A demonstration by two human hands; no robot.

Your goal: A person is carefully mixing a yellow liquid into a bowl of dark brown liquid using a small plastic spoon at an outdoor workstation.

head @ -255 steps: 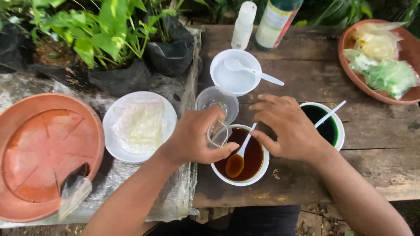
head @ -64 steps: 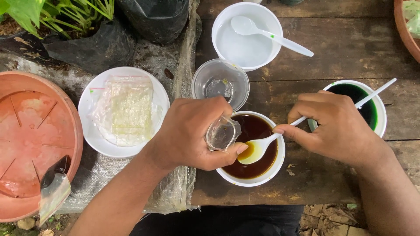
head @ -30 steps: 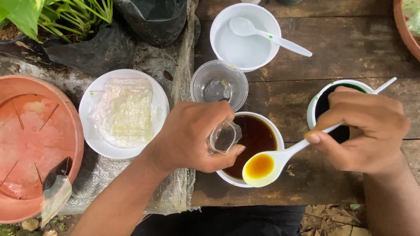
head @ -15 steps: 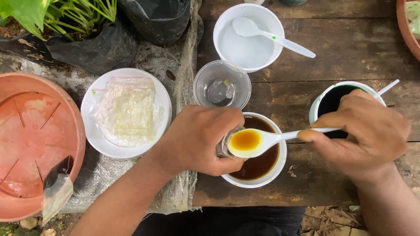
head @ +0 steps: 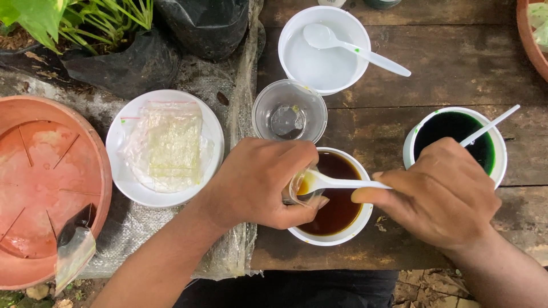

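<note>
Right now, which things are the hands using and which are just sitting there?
In use: left hand, small clear cup, right hand, white spoon, brown bowl.

Lying about: green bowl, white bowl, empty cup, plate, orange tray.

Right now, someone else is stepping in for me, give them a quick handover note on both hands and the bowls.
Left hand grips a small clear container over the bowl of brown liquid.
Right hand holds a white spoon, tipped into that container.
Done: brown liquid is going in.
Untouched: the empty clear cup, bowl of clear liquid, bowl of green liquid, plate with plastic bags.
</note>
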